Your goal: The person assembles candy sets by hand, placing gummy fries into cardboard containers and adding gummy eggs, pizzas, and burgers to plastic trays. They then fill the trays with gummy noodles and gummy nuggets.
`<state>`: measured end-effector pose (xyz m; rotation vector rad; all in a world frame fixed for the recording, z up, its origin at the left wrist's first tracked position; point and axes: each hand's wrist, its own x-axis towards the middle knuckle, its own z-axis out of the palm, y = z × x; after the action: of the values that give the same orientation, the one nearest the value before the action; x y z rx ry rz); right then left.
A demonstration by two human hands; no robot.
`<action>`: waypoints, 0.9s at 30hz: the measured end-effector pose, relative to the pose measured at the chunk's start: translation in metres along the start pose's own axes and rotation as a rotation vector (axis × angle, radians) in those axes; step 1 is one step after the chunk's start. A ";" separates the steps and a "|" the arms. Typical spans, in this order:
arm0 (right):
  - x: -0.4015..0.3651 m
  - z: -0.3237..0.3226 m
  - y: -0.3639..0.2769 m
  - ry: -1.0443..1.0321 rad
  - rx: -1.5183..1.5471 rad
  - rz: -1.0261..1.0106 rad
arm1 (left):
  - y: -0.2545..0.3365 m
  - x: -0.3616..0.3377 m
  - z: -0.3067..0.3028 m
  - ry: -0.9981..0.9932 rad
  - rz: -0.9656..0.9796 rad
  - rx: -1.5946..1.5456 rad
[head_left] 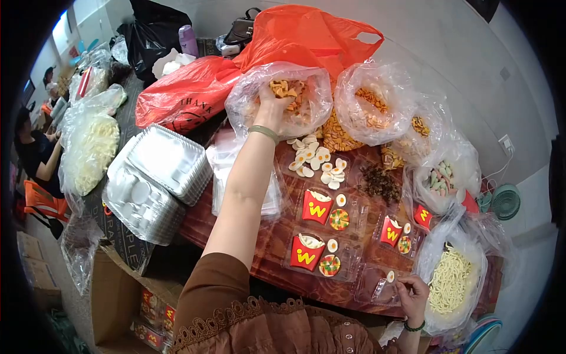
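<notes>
My left hand (276, 101) reaches into an open clear plastic bag (239, 97), its fingers closed around some orange pieces (287, 88). My right hand (413, 293) is at the table's front edge, fingers pinched beside a clear tray (370, 286) that holds a small egg piece (390, 276). Whatever the pinch holds is too small to make out. Other clear trays hold red fries boxes (317, 206) with a yellow mark, egg pieces (332, 245) and round colourful pieces (329, 265). Loose egg pieces (309, 154) lie in a pile behind them.
Stacked clear containers (171, 162) stand left, near red bags (188, 97). Bags of small parts line the back and right, one with pale sticks (449, 280). Dark brown pieces (380, 183) lie mid-table. A cardboard box (115, 295) is at lower left. A person (36, 153) sits far left.
</notes>
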<state>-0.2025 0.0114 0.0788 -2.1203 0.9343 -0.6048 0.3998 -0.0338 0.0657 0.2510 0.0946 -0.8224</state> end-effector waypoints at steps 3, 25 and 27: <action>0.000 -0.002 -0.015 0.012 -0.012 -0.041 | -0.008 0.033 -0.021 0.011 0.101 0.030; 0.033 0.029 -0.032 -0.133 -0.004 -0.186 | -0.021 -0.067 0.019 0.208 -0.188 0.290; 0.038 0.032 -0.032 -0.179 -0.012 -0.188 | -0.028 -0.026 0.005 0.176 -0.253 0.140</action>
<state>-0.1444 0.0109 0.0885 -2.2467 0.6466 -0.4922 0.3619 -0.0349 0.0705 0.4504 0.2377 -1.0591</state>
